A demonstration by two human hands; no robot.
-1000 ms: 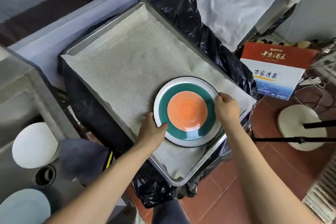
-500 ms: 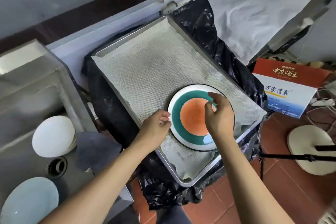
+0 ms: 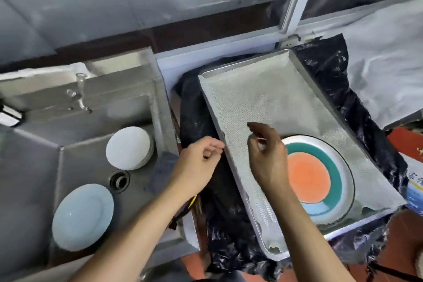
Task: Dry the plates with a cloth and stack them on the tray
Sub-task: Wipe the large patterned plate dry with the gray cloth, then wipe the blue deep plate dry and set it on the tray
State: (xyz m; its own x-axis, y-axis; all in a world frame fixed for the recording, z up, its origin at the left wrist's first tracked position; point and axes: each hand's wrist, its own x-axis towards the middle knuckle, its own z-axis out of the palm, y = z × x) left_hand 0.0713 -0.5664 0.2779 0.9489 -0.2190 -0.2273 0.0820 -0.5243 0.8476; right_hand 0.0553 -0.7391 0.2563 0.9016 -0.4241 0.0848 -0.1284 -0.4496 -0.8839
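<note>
The orange-and-teal plate [image 3: 320, 178] is no longer gripped: a second earlier both hands were clamped on its rim; now it lies flat and alone on the mesh-lined tray [image 3: 263, 98], at the tray's near right end. Both hands have been lifted off and carried leftward, away from the plate, toward the sink [image 3: 27, 167]. One plate is judged stacked; the fetch of the next is judged begun.

The left hand [image 3: 196, 167] is held just off the tray's left rim, over black plastic sheeting [image 3: 206, 103], fingers loosely curled, nothing held. The right hand [image 3: 267, 153] hangs above the tray liner just left of the plate, fingers loosely bent, empty.

Left of the tray, in the sink: a white plate stack [image 3: 128, 147], a pale blue plate [image 3: 83, 216], a grey cloth [image 3: 162, 171] beside the stack.
</note>
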